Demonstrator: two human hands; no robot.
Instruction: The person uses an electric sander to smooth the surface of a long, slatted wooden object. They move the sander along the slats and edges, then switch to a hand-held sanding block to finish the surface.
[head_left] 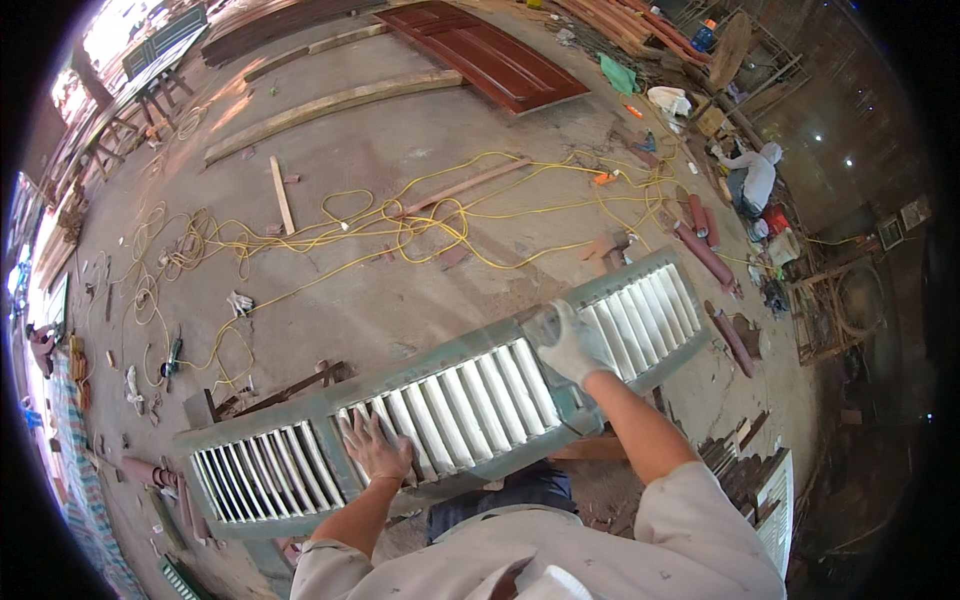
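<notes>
A long louvered shutter panel (pixel 440 478) lies across in front of me, with a worn green-grey frame and pale slats in three sections. My left hand (pixel 375 447) rests on it with fingers spread, at the left end of the middle slats, and holds nothing. On the crossbar between the middle and right sections is my right hand (pixel 578 345), in a pale glove. Its fingers curl and are blurred around something dark and flat that I cannot make out.
Yellow cords (pixel 430 225) tangle across the floor beyond the panel. A red-brown door panel (pixel 480 55) lies farther off beside long timber beams (pixel 335 112). Rolled reddish sheets (pixel 705 255) lie at the right, near a crouching person (pixel 752 178). A power tool (pixel 173 355) is at the left.
</notes>
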